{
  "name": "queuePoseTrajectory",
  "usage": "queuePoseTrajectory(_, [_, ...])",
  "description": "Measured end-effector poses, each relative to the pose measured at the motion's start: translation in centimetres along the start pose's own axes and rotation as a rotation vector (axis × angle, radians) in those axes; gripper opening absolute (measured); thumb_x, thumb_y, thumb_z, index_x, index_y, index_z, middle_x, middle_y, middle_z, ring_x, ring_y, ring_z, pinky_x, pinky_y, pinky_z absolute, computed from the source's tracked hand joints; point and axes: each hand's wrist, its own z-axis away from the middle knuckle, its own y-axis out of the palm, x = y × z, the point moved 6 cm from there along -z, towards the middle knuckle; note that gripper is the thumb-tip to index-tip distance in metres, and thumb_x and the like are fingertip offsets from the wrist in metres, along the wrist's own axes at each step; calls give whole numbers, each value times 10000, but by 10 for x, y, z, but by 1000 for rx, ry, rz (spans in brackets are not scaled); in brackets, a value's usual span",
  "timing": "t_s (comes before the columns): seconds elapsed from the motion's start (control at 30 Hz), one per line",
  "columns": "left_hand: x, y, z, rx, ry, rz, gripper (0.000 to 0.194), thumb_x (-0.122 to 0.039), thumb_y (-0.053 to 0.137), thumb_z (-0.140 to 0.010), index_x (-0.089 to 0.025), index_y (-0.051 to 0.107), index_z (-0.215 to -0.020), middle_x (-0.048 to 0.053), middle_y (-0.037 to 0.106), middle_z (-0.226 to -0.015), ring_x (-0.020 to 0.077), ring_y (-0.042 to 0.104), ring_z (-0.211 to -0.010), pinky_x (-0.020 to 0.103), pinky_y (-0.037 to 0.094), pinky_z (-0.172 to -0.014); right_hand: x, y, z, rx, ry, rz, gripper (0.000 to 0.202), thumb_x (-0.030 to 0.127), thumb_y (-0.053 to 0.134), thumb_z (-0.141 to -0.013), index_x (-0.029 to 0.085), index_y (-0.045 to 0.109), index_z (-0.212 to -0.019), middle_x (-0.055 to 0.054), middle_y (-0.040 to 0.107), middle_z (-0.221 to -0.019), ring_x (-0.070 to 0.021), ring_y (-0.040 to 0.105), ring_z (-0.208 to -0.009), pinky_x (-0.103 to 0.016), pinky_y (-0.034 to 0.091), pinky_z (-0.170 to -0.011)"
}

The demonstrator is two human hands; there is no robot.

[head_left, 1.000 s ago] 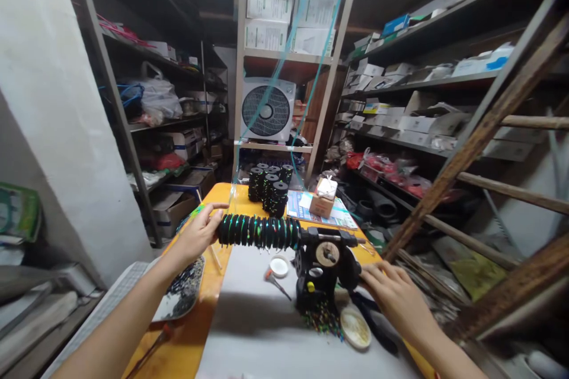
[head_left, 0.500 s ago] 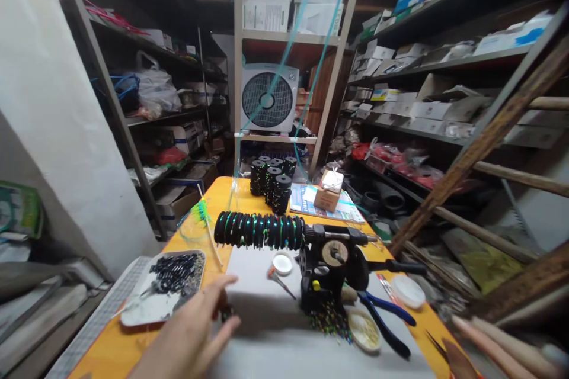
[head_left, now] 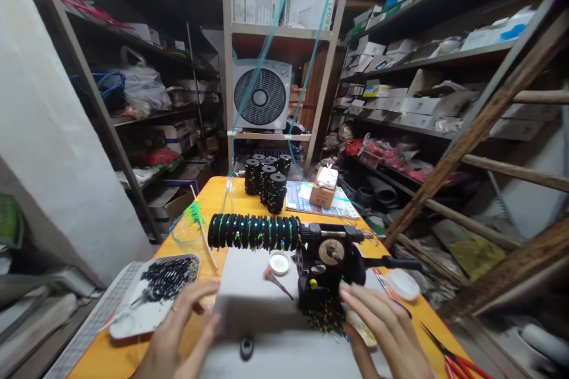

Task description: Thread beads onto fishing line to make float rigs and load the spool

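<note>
My left hand (head_left: pixel 184 325) is over the table beside a white tray (head_left: pixel 128 324) of black pieces, fingers apart, holding nothing. My right hand (head_left: pixel 389 328) hovers with spread fingers over a small dish (head_left: pixel 367 337) of pale bits, partly covering it and the blue-handled pliers. Between the hands, a small dark ring-like piece (head_left: pixel 246 347) lies on the grey sheet (head_left: pixel 280 361). Behind it stands a black winder-like device (head_left: pixel 329 266) with a crank, carrying a row of black ringed spools (head_left: pixel 255 232) wound with coloured strands. Tiny coloured bits (head_left: pixel 326 317) are heaped at its base.
Red-handled scissors or pliers (head_left: pixel 451 355) lie at the right edge. An orange-and-grey tool (head_left: pixel 278 284) is near a white lid (head_left: pixel 279 263). Stacked black spools (head_left: pixel 267 180) and a small carton (head_left: pixel 324 189) stand at the back. A wooden ladder (head_left: pixel 493 118) leans at right.
My right hand has moved left from the right edge to beside the device. My left hand has drawn slightly left and let go of the dark piece, which now lies on the sheet.
</note>
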Motion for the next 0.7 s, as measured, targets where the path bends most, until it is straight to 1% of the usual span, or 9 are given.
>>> queuePoseTrajectory(0.07, [7,-20,-17,-74,-225,96,340,-433,522,-930,-302,500,-1243,74,580,-1319,227,639,-1041,340,556,-842,6,8,-29,51,-26,12,528,88,541,-906,170,462,-1422,-106,557,-1384,-293,452,-1321,-426,406,-1060])
queuePoseTrajectory(0.1, [8,-27,-26,-98,-287,135,376,-465,517,-926,-299,496,-1263,78,564,-1346,242,621,-1082,370,539,-886,7,13,-44,73,-22,14,549,112,531,-919,155,419,-1455,-112,519,-1433,-300,408,-1364,-438,397,-1079])
queuePoseTrajectory(0.17, [5,-33,-46,-104,-307,223,437,-483,504,-927,-286,486,-1316,90,525,-1416,271,575,-1188,423,480,-992,9,22,-69,95,5,31,605,157,517,-939,139,319,-1510,-121,453,-1497,-304,333,-1420,-469,380,-1109])
queuePoseTrajectory(0.27, [1,-27,-67,-40,-255,337,469,-462,487,-941,-263,480,-1365,100,473,-1489,282,489,-1321,446,381,-1108,12,35,-93,149,-2,45,644,207,507,-950,136,248,-1536,-124,415,-1527,-293,275,-1452,-495,364,-1131])
queuePoseTrajectory(0.37, [0,-15,-71,4,-255,389,476,-464,490,-942,-266,492,-1375,96,495,-1482,284,475,-1344,456,360,-1129,10,44,-102,208,-3,33,631,277,507,-962,138,263,-1527,-131,439,-1508,-288,303,-1435,-504,366,-1130])
queuePoseTrajectory(0.43, [0,-12,-69,-12,-243,409,489,-472,508,-931,-263,506,-1372,100,521,-1460,290,477,-1344,451,375,-1121,3,43,-104,215,31,39,602,343,479,-983,160,283,-1522,-131,456,-1495,-304,323,-1421,-536,355,-1121])
queuePoseTrajectory(0.57, [1,-15,-64,-38,-267,404,507,-504,520,-917,-293,493,-1377,82,485,-1487,301,449,-1358,461,357,-1129,-14,24,-107,80,118,30,521,375,345,-1029,172,321,-1508,-140,455,-1485,-316,340,-1406,-560,315,-1123])
queuePoseTrajectory(0.63, [5,-17,-62,-25,-314,402,506,-530,503,-919,-326,470,-1381,62,450,-1511,304,454,-1345,487,333,-1137,-16,14,-108,26,124,14,479,350,332,-1032,193,367,-1483,-124,467,-1468,-303,353,-1396,-544,301,-1133])
queuePoseTrajectory(0.7, [9,-19,-60,-8,-348,406,502,-553,494,-916,-353,458,-1375,40,433,-1520,306,459,-1331,504,316,-1141,-15,9,-107,9,115,1,448,333,352,-1028,216,402,-1457,-105,478,-1455,-298,357,-1389,-536,295,-1137])
